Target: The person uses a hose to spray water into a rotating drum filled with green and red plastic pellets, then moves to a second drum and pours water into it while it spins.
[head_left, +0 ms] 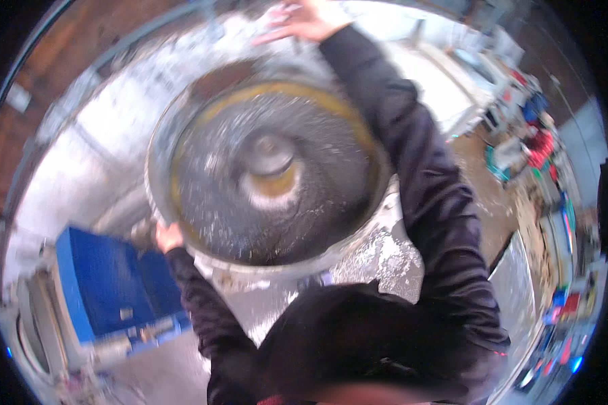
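Note:
A large round metal tub (186, 243) fills the middle of the view, with dark grey, wet-looking material (216, 182) spread around a cone-like central hub (269, 154). The streaked blur in the material suggests it is spinning. At the tub's lower left, my left hand (169, 237) touches the outer rim; its fingers are blurred and partly hidden. My right arm reaches along the right side past the far rim. Beyond it, my right hand (301, 21) is raised with fingers spread, and nothing shows in it. The top edge cuts off part of that hand.
A blue box-shaped machine cover (115, 283) stands left of the tub, close to my left forearm. Pale, dusty wall (115, 135) curves behind. At the right, a person in red (539, 147) is near a cluttered work area. A grey metal sheet (517, 290) lies nearer.

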{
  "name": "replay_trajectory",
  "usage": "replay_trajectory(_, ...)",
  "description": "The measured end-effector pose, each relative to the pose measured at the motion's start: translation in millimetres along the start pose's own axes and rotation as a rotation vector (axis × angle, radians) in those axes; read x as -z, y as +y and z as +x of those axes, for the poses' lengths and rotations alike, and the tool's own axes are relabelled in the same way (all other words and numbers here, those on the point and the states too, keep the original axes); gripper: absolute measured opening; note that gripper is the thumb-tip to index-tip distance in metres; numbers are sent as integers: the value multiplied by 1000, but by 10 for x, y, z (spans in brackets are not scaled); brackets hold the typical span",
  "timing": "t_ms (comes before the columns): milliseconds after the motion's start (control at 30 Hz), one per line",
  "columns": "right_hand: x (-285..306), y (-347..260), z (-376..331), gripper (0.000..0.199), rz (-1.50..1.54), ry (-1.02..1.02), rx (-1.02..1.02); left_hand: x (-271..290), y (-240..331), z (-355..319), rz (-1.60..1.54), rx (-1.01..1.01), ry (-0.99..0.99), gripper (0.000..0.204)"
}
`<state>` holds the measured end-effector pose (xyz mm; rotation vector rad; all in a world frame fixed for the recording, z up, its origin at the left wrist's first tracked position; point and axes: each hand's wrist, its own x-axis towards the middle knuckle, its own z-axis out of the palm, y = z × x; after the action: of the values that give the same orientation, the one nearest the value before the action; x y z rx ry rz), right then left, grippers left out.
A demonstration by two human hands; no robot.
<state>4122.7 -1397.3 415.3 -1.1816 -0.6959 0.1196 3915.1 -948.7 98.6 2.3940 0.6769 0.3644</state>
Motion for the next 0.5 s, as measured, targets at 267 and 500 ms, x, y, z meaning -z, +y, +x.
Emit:
replay_trajectory(267,-887,36,515,59,574,399,-134,4,102,-71,-99,38,109,47)
replay_trajectory(500,-739,317,665,52,422,391,-180,111,276,-179,-104,36,181,56)
